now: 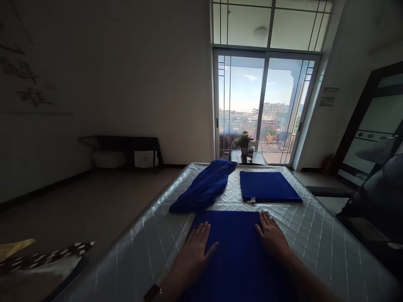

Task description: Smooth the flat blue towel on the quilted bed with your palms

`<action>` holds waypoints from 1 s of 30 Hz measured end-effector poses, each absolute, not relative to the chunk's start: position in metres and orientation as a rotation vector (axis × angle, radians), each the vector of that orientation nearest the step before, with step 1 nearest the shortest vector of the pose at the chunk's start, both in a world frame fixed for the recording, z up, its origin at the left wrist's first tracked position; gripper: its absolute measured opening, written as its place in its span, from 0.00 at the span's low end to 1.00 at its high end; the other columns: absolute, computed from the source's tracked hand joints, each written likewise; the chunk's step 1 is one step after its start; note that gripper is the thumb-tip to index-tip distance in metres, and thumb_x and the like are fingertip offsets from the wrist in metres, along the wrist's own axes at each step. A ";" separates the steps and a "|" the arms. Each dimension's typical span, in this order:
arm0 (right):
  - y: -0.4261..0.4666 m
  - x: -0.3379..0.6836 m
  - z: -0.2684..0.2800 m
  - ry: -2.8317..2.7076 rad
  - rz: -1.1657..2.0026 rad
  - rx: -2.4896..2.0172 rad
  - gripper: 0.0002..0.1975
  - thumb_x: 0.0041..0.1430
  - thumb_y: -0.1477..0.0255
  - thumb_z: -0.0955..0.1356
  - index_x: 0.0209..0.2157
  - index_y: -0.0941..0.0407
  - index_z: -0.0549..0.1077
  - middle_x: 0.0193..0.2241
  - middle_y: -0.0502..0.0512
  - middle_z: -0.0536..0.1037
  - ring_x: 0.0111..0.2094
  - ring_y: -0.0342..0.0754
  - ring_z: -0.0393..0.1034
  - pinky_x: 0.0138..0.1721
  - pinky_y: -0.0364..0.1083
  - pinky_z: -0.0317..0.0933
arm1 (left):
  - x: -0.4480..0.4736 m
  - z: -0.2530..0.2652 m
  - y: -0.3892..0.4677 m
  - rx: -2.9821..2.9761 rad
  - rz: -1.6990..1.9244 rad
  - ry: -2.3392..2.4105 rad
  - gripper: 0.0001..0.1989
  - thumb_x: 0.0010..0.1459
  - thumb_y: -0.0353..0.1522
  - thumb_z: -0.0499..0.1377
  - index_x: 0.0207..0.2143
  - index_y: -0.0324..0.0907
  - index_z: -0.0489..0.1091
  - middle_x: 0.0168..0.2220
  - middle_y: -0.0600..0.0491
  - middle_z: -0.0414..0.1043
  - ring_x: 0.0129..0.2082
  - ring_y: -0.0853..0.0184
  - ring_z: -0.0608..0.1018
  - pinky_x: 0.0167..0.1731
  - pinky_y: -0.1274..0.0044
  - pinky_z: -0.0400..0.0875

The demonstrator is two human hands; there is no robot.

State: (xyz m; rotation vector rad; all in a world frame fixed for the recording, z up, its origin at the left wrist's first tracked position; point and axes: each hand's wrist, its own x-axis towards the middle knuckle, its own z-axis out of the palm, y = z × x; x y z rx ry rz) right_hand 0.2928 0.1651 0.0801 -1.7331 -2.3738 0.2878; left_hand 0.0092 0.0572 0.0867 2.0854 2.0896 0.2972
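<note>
Near end of the flat, dark-blue fabric rectangle (234,256) cut off by the lower frame edge; side edges partly hidden under the hands. Visible long axis runs away from the person, toward the glass sliding door (241,94). Rectangle lies on a silver-grey quilted surface (315,239). Left hand (195,247) and right hand (273,235): spread flat upon it, clasping nothing.

Before you, the quilted silvery surface (310,235) bears a flat blue cloth (234,247) nearest you; beyond it lie a crumpled blue cloth (204,185), left, and a folded blue cloth (270,186), right.
</note>
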 end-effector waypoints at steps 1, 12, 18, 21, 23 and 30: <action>0.165 0.293 0.081 -2.369 0.292 -1.744 0.37 0.70 0.57 0.51 0.72 0.64 0.46 0.74 0.58 0.46 0.74 0.48 0.33 0.72 0.52 0.32 | 0.010 0.086 0.057 2.086 0.294 2.093 0.42 0.68 0.55 0.39 0.71 0.33 0.48 0.74 0.43 0.45 0.74 0.55 0.50 0.72 0.59 0.47; 0.162 0.296 0.079 -2.304 0.331 -1.720 0.37 0.70 0.56 0.51 0.72 0.64 0.47 0.73 0.58 0.45 0.74 0.50 0.34 0.72 0.51 0.30 | -0.004 0.079 0.067 1.962 0.271 2.228 0.44 0.67 0.55 0.37 0.72 0.33 0.44 0.75 0.44 0.41 0.74 0.58 0.48 0.72 0.62 0.48; 0.164 0.299 0.076 -2.274 0.364 -1.684 0.37 0.69 0.56 0.52 0.71 0.65 0.48 0.73 0.59 0.47 0.74 0.51 0.35 0.72 0.52 0.31 | -0.006 0.090 0.082 1.999 0.050 2.358 0.42 0.67 0.54 0.38 0.69 0.30 0.54 0.72 0.40 0.51 0.72 0.55 0.54 0.71 0.62 0.52; 0.165 0.299 0.075 -2.274 0.345 -1.682 0.37 0.69 0.56 0.52 0.71 0.65 0.49 0.73 0.60 0.47 0.74 0.51 0.35 0.72 0.52 0.32 | 0.019 0.102 0.100 2.027 0.008 2.358 0.44 0.67 0.54 0.38 0.68 0.25 0.56 0.71 0.34 0.53 0.72 0.51 0.57 0.70 0.61 0.51; 0.165 0.299 0.074 -2.275 0.329 -1.681 0.37 0.69 0.56 0.52 0.71 0.65 0.49 0.73 0.60 0.47 0.74 0.51 0.36 0.72 0.52 0.32 | 0.049 0.104 0.116 2.129 0.063 2.277 0.43 0.68 0.55 0.38 0.68 0.29 0.57 0.71 0.37 0.53 0.72 0.53 0.57 0.71 0.63 0.51; 0.170 0.302 0.064 -2.364 0.214 -1.622 0.32 0.69 0.68 0.53 0.71 0.63 0.52 0.72 0.60 0.51 0.73 0.53 0.40 0.71 0.53 0.36 | 0.158 0.079 0.163 2.566 0.448 1.750 0.31 0.72 0.46 0.37 0.68 0.42 0.60 0.69 0.44 0.63 0.70 0.59 0.63 0.67 0.62 0.60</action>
